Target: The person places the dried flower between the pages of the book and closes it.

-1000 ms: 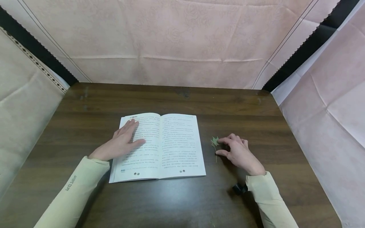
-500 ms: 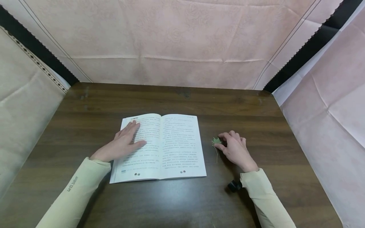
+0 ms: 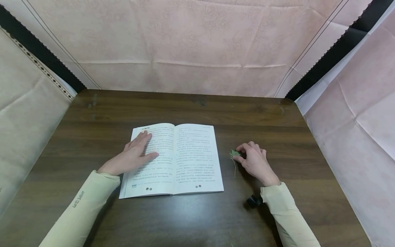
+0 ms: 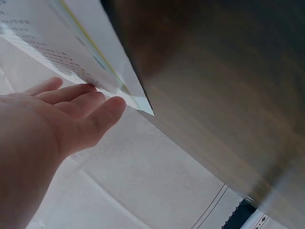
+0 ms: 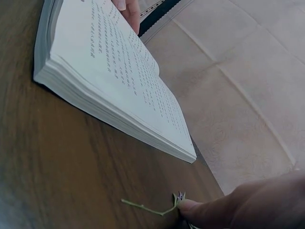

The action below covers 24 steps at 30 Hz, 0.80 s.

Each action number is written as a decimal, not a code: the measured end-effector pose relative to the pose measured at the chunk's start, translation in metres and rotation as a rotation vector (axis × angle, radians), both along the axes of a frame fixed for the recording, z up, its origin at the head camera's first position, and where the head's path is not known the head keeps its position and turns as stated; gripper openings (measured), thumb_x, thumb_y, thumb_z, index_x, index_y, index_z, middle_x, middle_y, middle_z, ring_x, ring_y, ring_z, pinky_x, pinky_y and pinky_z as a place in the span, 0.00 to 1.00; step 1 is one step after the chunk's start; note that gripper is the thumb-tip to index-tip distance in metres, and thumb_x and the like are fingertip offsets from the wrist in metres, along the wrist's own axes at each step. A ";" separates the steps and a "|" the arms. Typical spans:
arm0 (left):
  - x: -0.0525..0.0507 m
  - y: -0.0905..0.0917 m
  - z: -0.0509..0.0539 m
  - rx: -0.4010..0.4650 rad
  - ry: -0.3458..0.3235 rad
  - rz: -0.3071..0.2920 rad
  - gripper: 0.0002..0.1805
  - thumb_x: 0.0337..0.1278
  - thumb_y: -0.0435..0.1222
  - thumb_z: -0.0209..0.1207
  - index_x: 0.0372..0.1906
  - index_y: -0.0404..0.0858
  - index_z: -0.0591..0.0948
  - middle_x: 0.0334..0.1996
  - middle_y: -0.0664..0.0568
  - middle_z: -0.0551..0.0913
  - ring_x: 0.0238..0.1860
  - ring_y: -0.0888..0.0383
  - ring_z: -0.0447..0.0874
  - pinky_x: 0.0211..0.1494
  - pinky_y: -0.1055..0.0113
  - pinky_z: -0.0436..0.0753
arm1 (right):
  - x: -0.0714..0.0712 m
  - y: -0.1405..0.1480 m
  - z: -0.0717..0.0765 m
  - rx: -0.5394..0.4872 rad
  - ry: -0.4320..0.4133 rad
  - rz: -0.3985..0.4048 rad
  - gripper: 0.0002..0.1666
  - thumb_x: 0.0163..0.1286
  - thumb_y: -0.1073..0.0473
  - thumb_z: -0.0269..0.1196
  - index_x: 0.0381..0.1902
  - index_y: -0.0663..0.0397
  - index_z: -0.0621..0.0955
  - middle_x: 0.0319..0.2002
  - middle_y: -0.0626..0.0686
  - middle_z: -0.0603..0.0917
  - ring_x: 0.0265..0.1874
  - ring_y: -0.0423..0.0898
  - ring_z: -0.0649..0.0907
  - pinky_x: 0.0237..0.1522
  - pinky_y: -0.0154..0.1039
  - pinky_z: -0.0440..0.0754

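Observation:
An open book (image 3: 194, 157) with printed pages lies on the brown table. My left hand (image 3: 131, 157) rests on its left page, fingers straight and thumb spread toward the fold. In the left wrist view that hand (image 4: 62, 114) lies along the page's edge. Right of the book, my right hand (image 3: 254, 161) pinches a green leaf (image 3: 234, 153) between thumb and fingers, and its thin stem (image 3: 235, 168) trails toward me. The right wrist view has the thumb (image 5: 209, 212) against the leaf, with the bent stem (image 5: 147, 208) beside it; the fingers opposite are hidden there.
The wooden table (image 3: 191, 106) is edged by pale pink cloth walls (image 3: 197, 44) at the back and sides. A small black object (image 3: 253, 201) sits by the right cuff. Dark strips run up the two back corners.
My right thumb has moved up from beside the stem to the leaf, and thumb and fingers have drawn together on it. The left hand stays in place on the page.

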State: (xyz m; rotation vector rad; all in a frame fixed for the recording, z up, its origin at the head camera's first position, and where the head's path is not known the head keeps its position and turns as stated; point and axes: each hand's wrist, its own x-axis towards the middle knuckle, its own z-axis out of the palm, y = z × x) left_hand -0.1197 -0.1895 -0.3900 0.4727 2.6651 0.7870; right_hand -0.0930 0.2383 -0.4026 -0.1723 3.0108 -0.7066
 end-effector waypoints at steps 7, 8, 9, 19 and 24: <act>0.000 0.000 -0.002 0.003 -0.002 0.004 0.51 0.62 0.62 0.53 0.77 0.37 0.47 0.78 0.42 0.40 0.77 0.44 0.32 0.71 0.36 0.40 | -0.001 0.002 0.001 -0.027 0.005 0.006 0.15 0.60 0.53 0.72 0.40 0.54 0.82 0.41 0.54 0.77 0.45 0.54 0.73 0.52 0.58 0.59; 0.000 -0.001 -0.002 0.004 -0.001 0.003 0.51 0.62 0.62 0.53 0.77 0.37 0.47 0.78 0.42 0.40 0.77 0.44 0.32 0.71 0.35 0.40 | -0.001 0.002 0.001 -0.028 0.004 0.006 0.15 0.60 0.53 0.72 0.40 0.54 0.82 0.41 0.54 0.77 0.45 0.54 0.73 0.52 0.57 0.59; 0.000 -0.001 -0.001 0.002 -0.002 0.003 0.51 0.62 0.62 0.53 0.77 0.37 0.47 0.78 0.42 0.40 0.77 0.44 0.32 0.71 0.35 0.40 | -0.001 0.002 0.001 -0.029 0.004 0.006 0.15 0.60 0.53 0.72 0.40 0.54 0.82 0.40 0.54 0.77 0.45 0.54 0.73 0.52 0.57 0.59; 0.002 -0.001 0.001 0.000 -0.014 0.003 0.51 0.62 0.62 0.52 0.77 0.37 0.47 0.78 0.42 0.39 0.77 0.44 0.32 0.70 0.34 0.40 | 0.001 0.004 0.002 -0.032 -0.010 0.013 0.13 0.60 0.53 0.72 0.38 0.52 0.81 0.39 0.52 0.77 0.42 0.52 0.73 0.50 0.56 0.59; 0.001 -0.002 0.000 -0.002 -0.005 -0.007 0.51 0.62 0.62 0.52 0.77 0.36 0.47 0.78 0.42 0.39 0.77 0.44 0.32 0.71 0.35 0.40 | 0.001 0.006 0.003 -0.031 -0.005 0.018 0.10 0.61 0.54 0.71 0.35 0.50 0.81 0.37 0.50 0.77 0.40 0.51 0.73 0.49 0.56 0.59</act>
